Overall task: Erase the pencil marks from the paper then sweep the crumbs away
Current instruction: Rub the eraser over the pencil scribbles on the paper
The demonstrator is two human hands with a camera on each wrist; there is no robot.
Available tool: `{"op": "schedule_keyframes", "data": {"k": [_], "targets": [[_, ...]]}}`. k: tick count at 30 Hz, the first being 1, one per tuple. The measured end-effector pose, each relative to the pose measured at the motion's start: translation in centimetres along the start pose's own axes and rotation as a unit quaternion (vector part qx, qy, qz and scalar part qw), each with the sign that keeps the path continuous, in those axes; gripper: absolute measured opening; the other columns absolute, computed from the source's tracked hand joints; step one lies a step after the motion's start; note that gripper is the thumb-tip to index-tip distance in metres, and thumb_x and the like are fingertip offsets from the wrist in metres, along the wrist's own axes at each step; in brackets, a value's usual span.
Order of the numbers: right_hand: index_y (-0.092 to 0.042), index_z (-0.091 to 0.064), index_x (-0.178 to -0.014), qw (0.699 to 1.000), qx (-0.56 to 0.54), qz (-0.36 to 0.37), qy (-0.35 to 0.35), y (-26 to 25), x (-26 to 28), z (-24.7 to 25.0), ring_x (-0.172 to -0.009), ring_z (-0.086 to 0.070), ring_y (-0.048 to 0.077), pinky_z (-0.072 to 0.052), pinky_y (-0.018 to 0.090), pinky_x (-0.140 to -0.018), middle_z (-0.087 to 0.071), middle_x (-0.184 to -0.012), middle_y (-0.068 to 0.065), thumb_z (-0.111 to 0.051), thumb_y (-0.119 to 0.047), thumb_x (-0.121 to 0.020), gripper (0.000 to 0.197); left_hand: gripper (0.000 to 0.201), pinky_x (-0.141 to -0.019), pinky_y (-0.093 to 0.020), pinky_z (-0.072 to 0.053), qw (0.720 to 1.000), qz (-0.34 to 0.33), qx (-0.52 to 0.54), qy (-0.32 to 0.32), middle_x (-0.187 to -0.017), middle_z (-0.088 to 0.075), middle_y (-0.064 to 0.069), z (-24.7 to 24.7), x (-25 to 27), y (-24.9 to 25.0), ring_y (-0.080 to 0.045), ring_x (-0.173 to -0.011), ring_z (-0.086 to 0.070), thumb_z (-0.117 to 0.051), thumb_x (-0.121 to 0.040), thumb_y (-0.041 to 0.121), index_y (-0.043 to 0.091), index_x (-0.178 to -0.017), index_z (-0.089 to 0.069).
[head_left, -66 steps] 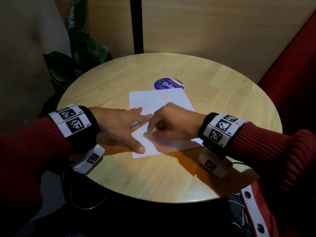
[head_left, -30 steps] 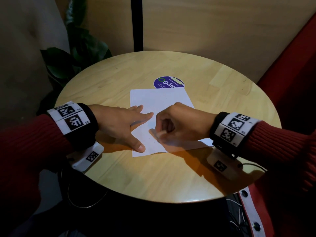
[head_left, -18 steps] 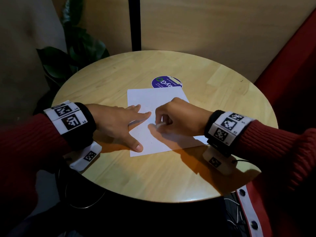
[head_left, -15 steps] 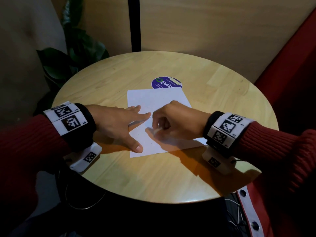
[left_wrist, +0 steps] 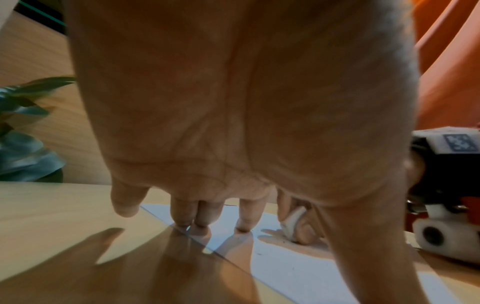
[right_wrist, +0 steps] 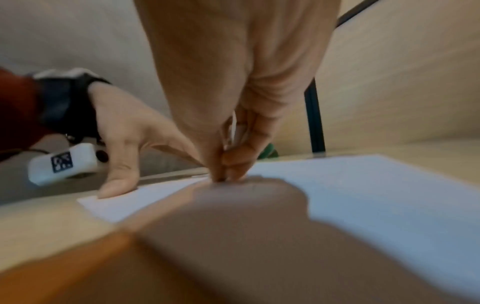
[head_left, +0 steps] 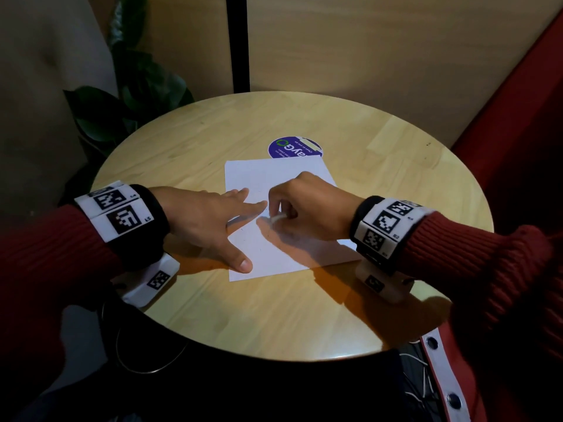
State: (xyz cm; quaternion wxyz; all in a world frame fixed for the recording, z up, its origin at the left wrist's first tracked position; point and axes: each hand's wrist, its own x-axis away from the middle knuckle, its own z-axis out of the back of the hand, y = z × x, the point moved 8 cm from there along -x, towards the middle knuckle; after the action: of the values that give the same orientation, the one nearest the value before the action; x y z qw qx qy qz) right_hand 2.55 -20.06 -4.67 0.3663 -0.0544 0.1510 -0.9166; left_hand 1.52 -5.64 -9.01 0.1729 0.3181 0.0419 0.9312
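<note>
A white sheet of paper [head_left: 274, 175] lies on the round wooden table [head_left: 380, 153]. My left hand [head_left: 213, 220] lies flat with spread fingers on the sheet's left edge, thumb near its lower left corner. My right hand [head_left: 300, 208] pinches a small white eraser [head_left: 277, 218] and holds its tip on the paper, just right of my left index finger. In the left wrist view the eraser [left_wrist: 292, 224] touches the paper [left_wrist: 285, 265] between thumb and fingers. Tiny dark specks lie on the sheet near the eraser. The right wrist view is blurred; the paper [right_wrist: 363, 185] shows there.
A round blue sticker [head_left: 294, 147] sits on the table just beyond the paper. A green plant [head_left: 131, 92] stands off the table's far left. Red upholstery [head_left: 524, 117] rises on the right. Wooden wall panels close the back.
My right hand has rubbed the eraser back and forth over the same spot on the paper, shifting slightly up and down the sheet. My left hand has stayed pressed on the paper.
</note>
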Motion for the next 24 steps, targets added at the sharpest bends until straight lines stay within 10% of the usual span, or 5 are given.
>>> {"op": "schedule_keyframes", "data": {"k": [12, 17, 24], "targets": [[-0.020, -0.073, -0.087, 0.994, -0.064, 0.072, -0.061, -3.6, 1.3, -1.7, -0.063, -0.064, 0.007, -0.046, 0.016, -0.060, -0.068, -0.067, -0.012, -0.071, -0.029, -0.093, 0.011, 0.094, -0.133, -0.043, -0.012, 0.999, -0.022, 0.031, -0.004, -0.179, 0.018, 0.008, 0.2, 1.3, 1.4, -0.015, -0.167, 0.011, -0.082, -0.077, 0.071, 0.073, -0.150, -0.023], [-0.020, -0.071, -0.093, 0.999, 0.027, -0.014, 0.022, 0.6, -0.8, 0.1, -0.080, -0.065, 0.024, -0.046, 0.031, -0.068, -0.066, -0.073, -0.006, -0.067, -0.021, -0.091, 0.005, 0.126, -0.135, -0.045, -0.012, 1.000, 0.004, 0.000, -0.006, -0.177, 0.023, 0.015, -0.2, 0.5, 0.2, -0.013, -0.167, 0.010, -0.078, -0.068, 0.084, 0.066, -0.161, 0.006], [-0.018, -0.073, -0.094, 1.000, -0.010, -0.011, 0.003, 1.1, -0.4, -0.2, -0.074, -0.065, 0.013, -0.044, 0.024, -0.065, -0.070, -0.074, -0.009, -0.071, -0.025, -0.090, 0.008, 0.128, -0.136, -0.044, -0.010, 1.000, -0.001, 0.002, -0.012, -0.176, 0.025, 0.016, -0.4, 0.7, 0.2, -0.012, -0.166, 0.013, -0.080, -0.071, 0.081, 0.062, -0.163, 0.007]]}}
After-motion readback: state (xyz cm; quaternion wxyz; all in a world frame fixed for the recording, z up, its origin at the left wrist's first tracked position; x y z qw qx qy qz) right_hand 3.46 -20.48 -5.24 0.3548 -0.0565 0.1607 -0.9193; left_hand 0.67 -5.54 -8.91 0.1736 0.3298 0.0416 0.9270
